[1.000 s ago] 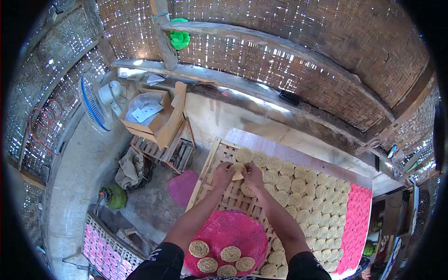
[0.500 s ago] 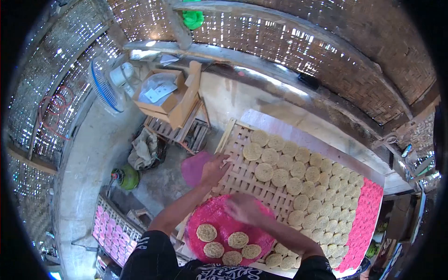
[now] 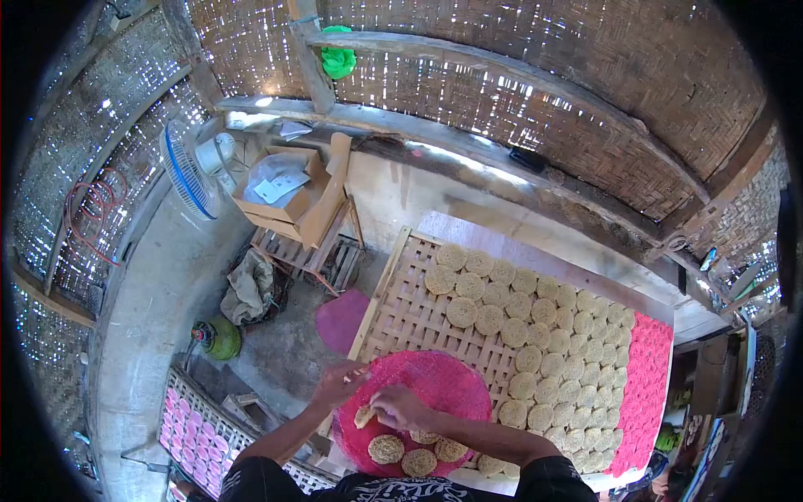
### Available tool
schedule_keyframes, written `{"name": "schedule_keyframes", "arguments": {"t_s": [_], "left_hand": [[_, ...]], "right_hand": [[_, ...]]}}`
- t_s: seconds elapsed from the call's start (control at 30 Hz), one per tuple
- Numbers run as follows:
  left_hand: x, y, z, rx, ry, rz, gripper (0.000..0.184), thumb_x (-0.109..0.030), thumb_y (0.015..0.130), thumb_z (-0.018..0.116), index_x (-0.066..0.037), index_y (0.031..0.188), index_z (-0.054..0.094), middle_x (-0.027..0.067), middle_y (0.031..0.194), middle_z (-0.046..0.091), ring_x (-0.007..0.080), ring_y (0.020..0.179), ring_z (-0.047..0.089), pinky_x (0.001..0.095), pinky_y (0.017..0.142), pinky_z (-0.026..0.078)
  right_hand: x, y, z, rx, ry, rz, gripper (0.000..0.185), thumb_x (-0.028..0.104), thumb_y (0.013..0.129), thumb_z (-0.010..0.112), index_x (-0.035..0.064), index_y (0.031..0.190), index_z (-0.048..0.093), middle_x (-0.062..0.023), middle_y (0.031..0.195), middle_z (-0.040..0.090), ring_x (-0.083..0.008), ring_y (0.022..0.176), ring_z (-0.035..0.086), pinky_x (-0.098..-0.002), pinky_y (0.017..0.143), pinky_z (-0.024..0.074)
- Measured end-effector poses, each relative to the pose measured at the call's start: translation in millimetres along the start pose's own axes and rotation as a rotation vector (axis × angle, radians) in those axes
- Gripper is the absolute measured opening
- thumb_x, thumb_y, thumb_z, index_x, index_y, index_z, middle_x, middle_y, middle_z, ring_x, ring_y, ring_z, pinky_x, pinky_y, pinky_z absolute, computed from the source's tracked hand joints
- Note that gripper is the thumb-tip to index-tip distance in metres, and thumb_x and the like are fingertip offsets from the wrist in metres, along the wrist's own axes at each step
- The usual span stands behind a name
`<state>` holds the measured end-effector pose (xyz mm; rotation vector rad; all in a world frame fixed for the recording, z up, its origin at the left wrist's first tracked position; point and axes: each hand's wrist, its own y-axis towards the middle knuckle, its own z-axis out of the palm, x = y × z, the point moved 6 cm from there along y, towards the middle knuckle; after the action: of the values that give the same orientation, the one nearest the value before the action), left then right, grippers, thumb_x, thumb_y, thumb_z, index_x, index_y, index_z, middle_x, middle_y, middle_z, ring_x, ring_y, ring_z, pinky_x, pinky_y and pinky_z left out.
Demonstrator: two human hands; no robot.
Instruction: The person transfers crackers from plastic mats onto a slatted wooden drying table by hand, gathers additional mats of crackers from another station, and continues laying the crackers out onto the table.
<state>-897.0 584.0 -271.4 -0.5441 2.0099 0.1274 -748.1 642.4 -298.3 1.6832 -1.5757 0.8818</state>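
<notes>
Disc (image 3: 364, 416), tilted, is clamped at its edge in the right hand (image 3: 400, 407), over the round pink board (image 3: 431, 376). Left hand (image 3: 341, 385), fingers apart, is near the grip; flat discs (image 3: 419, 463) lie on the board, personward of it.

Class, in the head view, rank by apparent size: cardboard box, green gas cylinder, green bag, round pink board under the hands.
1. Round pink board
2. Cardboard box
3. Green gas cylinder and green bag: too alike to rank
</notes>
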Motion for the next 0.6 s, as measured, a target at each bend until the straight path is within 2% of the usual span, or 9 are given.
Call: {"name": "schedule_keyframes", "arguments": {"t_s": [0.1, 0.17, 0.23, 0.27, 0.33, 0.43, 0.53, 0.6], "left_hand": [[46, 0, 24, 0.142, -0.591, -0.229, 0.03, -0.022, 0.09, 0.069, 0.0, 0.111, 0.066, 0.0089, 0.098, 0.07, 0.0156, 0.083, 0.067, 0.0293, 0.07, 0.055], [33, 16, 28, 0.128, -0.541, -0.264, 0.033, -0.022, 0.09, 0.069, 0.002, 0.112, 0.065, 0.0098, 0.099, 0.069, 0.0165, 0.083, 0.067, 0.0296, 0.07, 0.055], [7, 43, 35, 0.126, -0.482, -0.253, 0.036, -0.023, 0.089, 0.069, 0.004, 0.113, 0.064, 0.0106, 0.098, 0.069, 0.0171, 0.083, 0.067, 0.0305, 0.07, 0.055], [-10, 61, 40, 0.133, -0.446, -0.22, 0.036, -0.024, 0.089, 0.07, 0.004, 0.112, 0.064, 0.0109, 0.097, 0.068, 0.0173, 0.084, 0.068, 0.0311, 0.07, 0.055], [-10, 100, 58, 0.022, -0.384, -0.312, 0.038, -0.022, 0.087, 0.071, 0.005, 0.112, 0.063, 0.0134, 0.096, 0.068, 0.0168, 0.083, 0.068, 0.0308, 0.07, 0.055], [-11, 157, 82, -0.138, -0.102, -0.169, 0.037, -0.02, 0.082, 0.073, 0.001, 0.111, 0.064, 0.0149, 0.091, 0.069, 0.0198, 0.082, 0.068, 0.0331, 0.07, 0.054], [5, 194, 109, -0.251, 0.02, -0.061, 0.033, -0.021, 0.08, 0.074, -0.003, 0.105, 0.065, 0.0156, 0.089, 0.068, 0.0245, 0.082, 0.068, 0.0368, 0.071, 0.053], [7, 205, 112, -0.325, 0.048, -0.04, 0.03, -0.021, 0.079, 0.074, -0.005, 0.103, 0.065, 0.0156, 0.088, 0.067, 0.0285, 0.082, 0.068, 0.0397, 0.072, 0.053]], "right_hand": [[-37, -4, -26, -0.22, 0.472, 0.453, 0.026, 0.017, 0.093, 0.05, -0.0015, 0.107, 0.061, -0.0148, 0.097, 0.065, -0.0246, 0.089, 0.063, -0.0407, 0.08, 0.0528], [-62, -9, -48, -0.457, 0.819, 0.468, 0.028, 0.021, 0.097, 0.049, 0.0, 0.113, 0.059, -0.0101, 0.094, 0.063, -0.019, 0.078, 0.062, -0.0332, 0.066, 0.0521], [-75, -9, -86, -0.543, 0.831, 0.648, 0.031, 0.022, 0.096, 0.05, -0.0009, 0.115, 0.059, -0.0083, 0.093, 0.063, -0.0175, 0.077, 0.062, -0.0304, 0.067, 0.0522], [-85, -10, -99, -0.618, 0.831, 0.671, 0.03, 0.022, 0.094, 0.052, -0.0007, 0.113, 0.059, -0.0098, 0.092, 0.064, -0.0192, 0.078, 0.063, -0.0309, 0.067, 0.0531], [-117, -14, -120, -0.769, 0.828, 0.719, 0.03, 0.022, 0.09, 0.055, -0.0005, 0.11, 0.06, -0.0129, 0.09, 0.065, -0.0225, 0.079, 0.066, -0.032, 0.066, 0.0548], [-147, -11, -165, -0.733, -0.088, 0.644, 0.033, 0.024, 0.09, 0.059, 0.0047, 0.117, 0.059, -0.016, 0.099, 0.066, -0.0315, 0.087, 0.066, -0.0416, 0.075, 0.0528], [-156, -3, -188, -0.668, -0.276, 0.705, 0.038, 0.027, 0.085, 0.065, 0.0082, 0.117, 0.059, -0.0174, 0.106, 0.064, -0.0364, 0.094, 0.064, -0.0462, 0.08, 0.0511], [-159, -1, -191, -0.7, -0.324, 0.708, 0.039, 0.029, 0.082, 0.069, 0.0085, 0.113, 0.061, -0.016, 0.105, 0.064, -0.0356, 0.094, 0.064, -0.0458, 0.082, 0.0509]]}}
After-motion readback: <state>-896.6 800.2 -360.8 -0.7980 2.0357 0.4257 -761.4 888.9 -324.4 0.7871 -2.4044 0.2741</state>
